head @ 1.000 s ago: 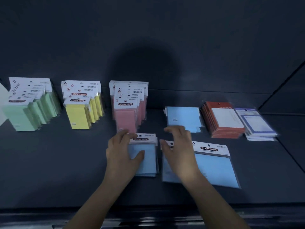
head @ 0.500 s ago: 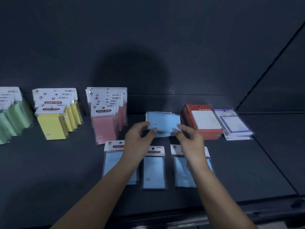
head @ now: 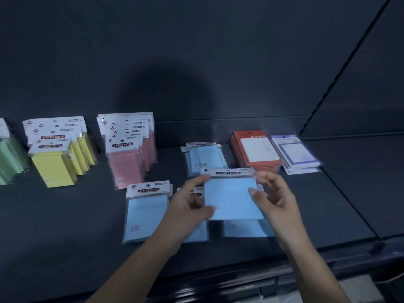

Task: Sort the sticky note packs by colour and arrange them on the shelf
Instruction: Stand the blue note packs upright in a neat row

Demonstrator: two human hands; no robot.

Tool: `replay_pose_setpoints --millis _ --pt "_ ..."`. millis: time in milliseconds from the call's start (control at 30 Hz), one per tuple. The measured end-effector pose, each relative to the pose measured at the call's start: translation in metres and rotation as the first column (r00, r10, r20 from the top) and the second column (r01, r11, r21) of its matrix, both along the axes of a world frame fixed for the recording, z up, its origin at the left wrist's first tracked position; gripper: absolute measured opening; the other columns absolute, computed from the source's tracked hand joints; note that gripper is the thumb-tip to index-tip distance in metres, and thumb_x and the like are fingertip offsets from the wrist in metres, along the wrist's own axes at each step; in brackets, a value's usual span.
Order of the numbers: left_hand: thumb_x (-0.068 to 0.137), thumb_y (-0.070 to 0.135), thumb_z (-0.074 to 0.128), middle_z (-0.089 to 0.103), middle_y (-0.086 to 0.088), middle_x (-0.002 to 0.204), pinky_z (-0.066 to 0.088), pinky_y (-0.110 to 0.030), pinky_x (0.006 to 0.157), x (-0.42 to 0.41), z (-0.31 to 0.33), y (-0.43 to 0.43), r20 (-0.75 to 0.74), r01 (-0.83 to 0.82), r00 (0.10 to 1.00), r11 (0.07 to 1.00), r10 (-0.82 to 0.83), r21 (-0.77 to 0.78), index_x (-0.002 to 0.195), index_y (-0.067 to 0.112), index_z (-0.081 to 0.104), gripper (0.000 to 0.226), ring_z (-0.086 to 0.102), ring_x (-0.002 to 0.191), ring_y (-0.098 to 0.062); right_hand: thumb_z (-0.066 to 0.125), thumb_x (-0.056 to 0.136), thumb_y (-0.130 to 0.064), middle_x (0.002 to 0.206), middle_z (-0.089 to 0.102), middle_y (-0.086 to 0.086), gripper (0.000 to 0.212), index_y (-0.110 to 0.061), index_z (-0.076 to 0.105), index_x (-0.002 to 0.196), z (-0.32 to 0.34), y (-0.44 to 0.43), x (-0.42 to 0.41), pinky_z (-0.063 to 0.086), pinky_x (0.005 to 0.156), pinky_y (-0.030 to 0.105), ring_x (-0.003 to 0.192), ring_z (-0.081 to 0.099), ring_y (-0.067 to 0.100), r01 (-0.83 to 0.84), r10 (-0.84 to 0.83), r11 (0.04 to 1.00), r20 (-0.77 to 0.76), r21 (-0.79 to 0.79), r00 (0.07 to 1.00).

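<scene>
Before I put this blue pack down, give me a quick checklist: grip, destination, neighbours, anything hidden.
1. Grip: left hand and right hand both pinch the light blue plastic-wrapped sticky note pack by its sides: ok.
2. Clearance: it is held above the flat blue packs at the front of the dark shelf: ok.
3. Colour match: the rear blue stack lies just behind: ok.
4. Neighbours: the pink standing row and red card stack sit apart from that stack: ok.
5. Blues tidy: front ones lie loose and flat, unlike the pink row: not ok.
6. Number of packs under your hands: cannot tell.
</scene>
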State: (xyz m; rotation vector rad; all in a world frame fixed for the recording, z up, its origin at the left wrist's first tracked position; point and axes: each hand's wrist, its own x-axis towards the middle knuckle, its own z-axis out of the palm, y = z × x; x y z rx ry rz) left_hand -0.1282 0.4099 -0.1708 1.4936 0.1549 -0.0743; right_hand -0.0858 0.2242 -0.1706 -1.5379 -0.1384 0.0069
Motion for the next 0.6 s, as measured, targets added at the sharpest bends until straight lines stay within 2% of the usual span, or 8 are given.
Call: replay_pose_setpoints --millis 67,133,200,267,333,433,533,600 --pt "0.079 -0.002 0.067 0.048 0.01 0.063 0.038 -0.011 0.051 -0.002 -0.005 -0.007 0.03 0.002 1.0 0.995 -0.005 0.095 0.12 0.026 0.055 0.051 0.043 0.051 -0.001 0.057 0.086 0.007 0.095 0.055 0.028 0.039 -0.025 0.061 0.108 -0.004 -0.013 -0.006 0.036 0.07 0.036 0.075 0.041 0.024 -0.083 0.081 0.995 -0.039 -0.055 0.996" --pt "0.081 0.005 0.068 0.048 0.012 0.079 0.035 -0.007 0.05 -0.001 -0.01 -0.015 0.077 0.001 0.997 0.961 -0.023 0.276 0.124 0.021 0.052 0.048 0.044 0.047 0.003 0.057 0.086 0.006 0.088 0.05 0.038 0.043 -0.027 0.06 0.114 -0.009 -0.021 -0.009 0.036 0.068 0.036 0.069 0.041 0.024 -0.088 0.078 0.985 -0.071 -0.146 0.994" --pt "0.083 0.012 0.068 0.048 0.008 0.102 0.038 -0.007 0.056 0.002 -0.012 -0.022 0.12 0.01 0.99 0.89 -0.073 0.455 0.13 0.017 0.047 0.052 0.049 0.053 0.003 0.059 0.086 0.003 0.082 0.052 0.022 0.041 -0.025 0.059 0.116 -0.015 -0.026 -0.01 0.039 0.059 0.024 0.055 0.041 0.019 -0.025 0.028 0.935 0.004 -0.355 1.0" --pt "0.085 0.018 0.065 0.042 0.009 0.126 0.041 -0.013 0.074 0.006 -0.012 -0.028 0.138 0.032 0.981 0.81 -0.139 0.585 0.135 0.016 0.042 0.055 0.055 0.073 -0.002 0.061 0.085 0.0 0.1 0.054 0.0 0.038 -0.023 0.059 0.115 -0.017 -0.026 -0.01 0.039 0.058 0.015 0.052 0.043 0.005 0.08 -0.008 0.854 0.14 -0.515 0.99" --pt "0.087 0.021 0.062 0.035 0.011 0.136 0.038 -0.018 0.084 0.01 -0.012 -0.034 0.131 0.046 0.974 0.727 -0.185 0.686 0.137 0.017 0.038 0.055 0.055 0.095 -0.015 0.061 0.086 -0.005 0.113 0.053 -0.004 0.036 -0.018 0.057 0.119 -0.019 -0.025 -0.01 0.04 0.067 0.013 0.063 0.047 0.001 0.161 -0.027 0.771 0.22 -0.616 0.975" --pt "0.09 0.021 0.058 0.031 0.008 0.14 0.035 -0.018 0.087 0.014 -0.014 -0.039 0.123 0.036 0.97 0.629 -0.207 0.776 0.138 0.016 0.034 0.054 0.054 0.1 -0.018 0.057 0.09 -0.012 0.124 0.049 0.003 0.037 -0.013 0.053 0.127 -0.024 -0.021 -0.01 0.042 0.086 0.027 0.102 0.05 0.016 0.198 -0.036 0.612 0.224 -0.765 0.974" --pt "0.09 0.02 0.058 0.023 0.008 0.144 0.035 -0.017 0.09 0.016 -0.019 -0.04 0.136 0.009 0.972 0.614 -0.19 0.789 0.138 0.015 0.035 0.054 0.053 0.104 -0.02 0.058 0.09 -0.015 0.13 0.046 0.011 0.037 -0.008 0.055 0.126 -0.024 -0.017 -0.011 0.039 0.095 0.036 0.112 0.042 0.027 0.231 -0.04 0.46 0.239 -0.857 0.97" --pt "0.087 0.018 0.062 0.024 0.009 0.143 0.032 -0.012 0.091 0.016 -0.019 -0.039 0.195 -0.053 0.97 0.654 -0.147 0.755 0.134 0.016 0.041 0.052 0.051 0.11 -0.018 0.062 0.087 -0.013 0.13 0.047 0.011 0.036 -0.007 0.057 0.122 -0.018 -0.016 -0.009 0.037 0.095 0.039 0.112 0.044 0.029 0.275 -0.048 0.423 0.281 -0.864 0.958"
